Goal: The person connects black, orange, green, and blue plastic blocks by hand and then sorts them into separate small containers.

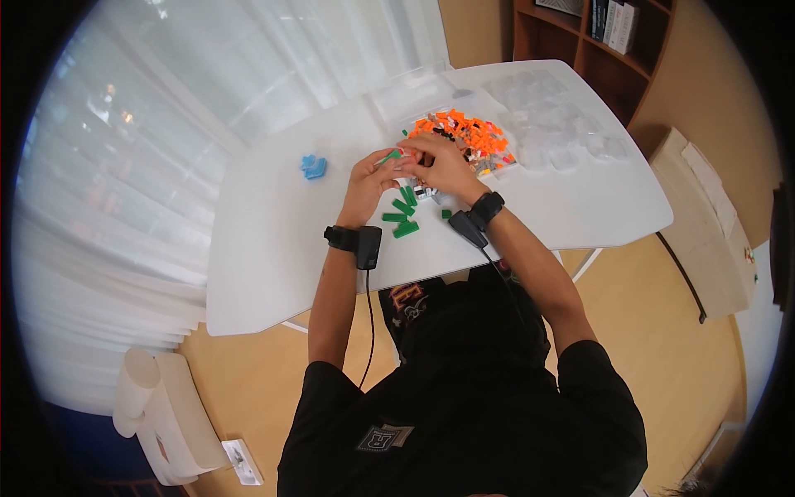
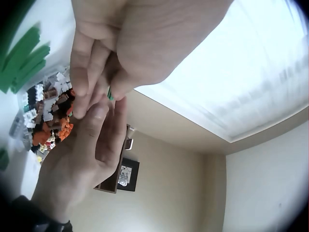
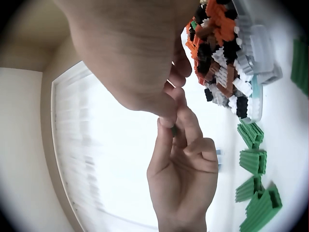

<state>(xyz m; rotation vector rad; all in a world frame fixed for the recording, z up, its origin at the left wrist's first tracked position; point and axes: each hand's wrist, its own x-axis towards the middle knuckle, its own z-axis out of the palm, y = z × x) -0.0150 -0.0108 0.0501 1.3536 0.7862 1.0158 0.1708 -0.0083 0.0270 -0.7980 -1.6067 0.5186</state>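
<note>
Over the table, my left hand point(image 1: 364, 189) and right hand point(image 1: 450, 170) meet with their fingertips together. Between them they pinch a green building brick point(image 1: 391, 156), mostly covered by fingers. Only a sliver of that green brick point(image 3: 174, 130) shows in the right wrist view, at the fingertips of the left hand point(image 3: 181, 186). Several long green bricks point(image 1: 406, 229) lie on the tabletop just below the hands, and one small green brick point(image 1: 446, 214) sits apart near the right wrist. Behind the right hand is a heap of mixed orange, black, brown and white bricks point(image 1: 476, 132) in a clear tray.
A light blue brick piece point(image 1: 313, 166) rests on the white table point(image 1: 273, 248) to the left. Clear plastic bags or packs point(image 1: 555, 124) cover the far right part. A transparent container point(image 1: 406, 95) stands at the back. Beyond are a curtain and a bookshelf point(image 1: 580, 41).
</note>
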